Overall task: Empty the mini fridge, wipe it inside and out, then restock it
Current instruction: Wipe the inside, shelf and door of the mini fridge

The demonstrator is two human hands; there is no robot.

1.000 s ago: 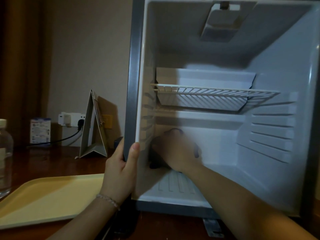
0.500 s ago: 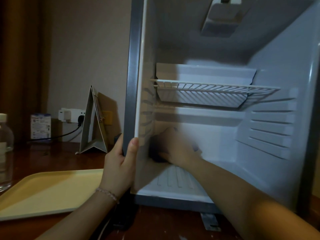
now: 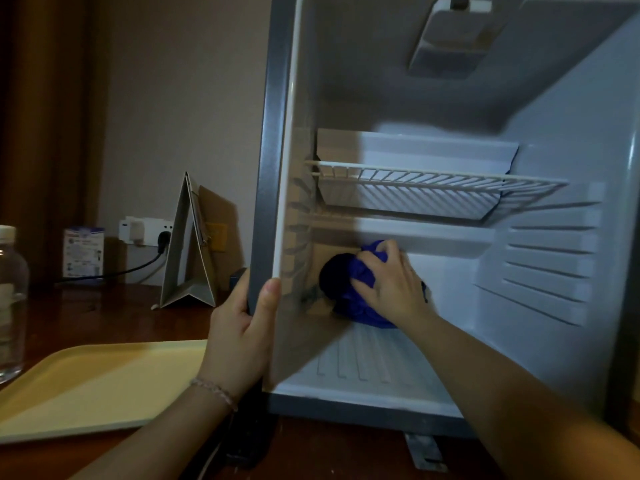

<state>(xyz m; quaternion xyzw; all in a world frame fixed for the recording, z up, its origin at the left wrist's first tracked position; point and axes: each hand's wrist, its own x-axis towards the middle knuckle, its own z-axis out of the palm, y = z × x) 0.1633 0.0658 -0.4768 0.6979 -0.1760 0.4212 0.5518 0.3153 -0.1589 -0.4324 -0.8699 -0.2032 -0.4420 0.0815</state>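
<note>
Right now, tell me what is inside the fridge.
Inside the fridge: a bare wire shelf, and the right hand pressing a blue cloth low against the back wall. Whatever lies behind the cloth is covered.

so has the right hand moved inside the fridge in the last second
Yes. The right hand with the blue cloth has risen slightly toward the wire shelf, staying by the back left corner.

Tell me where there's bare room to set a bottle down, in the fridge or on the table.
Free: the wire shelf, bare across its width; the fridge floor in front of the right hand; and the yellow tray, bare between the water bottle and the left hand. Crowded: the lower back left corner, where the right hand presses the blue cloth.
</note>
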